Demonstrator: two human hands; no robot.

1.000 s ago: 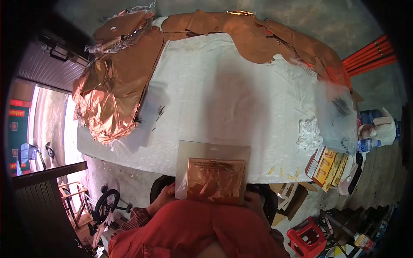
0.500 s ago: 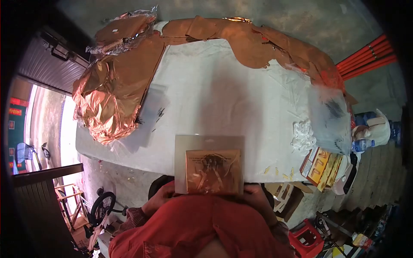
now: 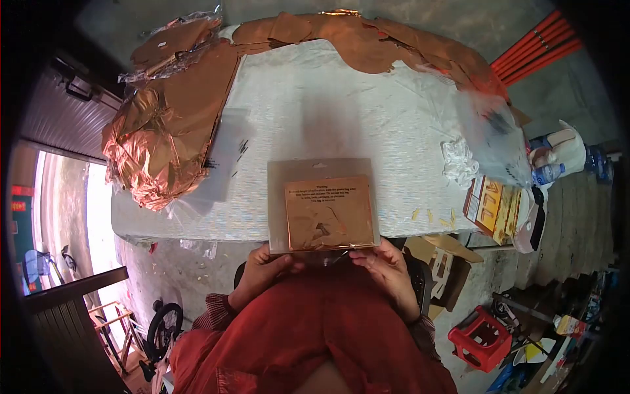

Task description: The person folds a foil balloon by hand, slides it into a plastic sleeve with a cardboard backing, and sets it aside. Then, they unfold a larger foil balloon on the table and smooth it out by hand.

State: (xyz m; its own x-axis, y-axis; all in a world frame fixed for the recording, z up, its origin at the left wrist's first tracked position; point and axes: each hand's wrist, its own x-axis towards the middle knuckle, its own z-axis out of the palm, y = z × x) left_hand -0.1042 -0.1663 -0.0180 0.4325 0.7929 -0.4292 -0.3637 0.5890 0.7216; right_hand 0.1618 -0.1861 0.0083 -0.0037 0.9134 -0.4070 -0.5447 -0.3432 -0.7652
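White textured sheeting covers the surface, with flat copper-brown pieces lining its far edge and a crumpled, shiny copper-coloured foil bundle on its left. Just beyond the near edge, before the person's red clothing, is a clear rectangular plastic bag with a hang slot and printed warning, a flat copper-coloured rectangular packet inside. The left hand has its fingers pinched narrow at the bag's lower left corner; the right hand has its fingers closed similarly near the lower right. For a good hold, both corners probably want equal, light tension, with thumbs on the margin rather than the packet, since thin film likely creases easily.
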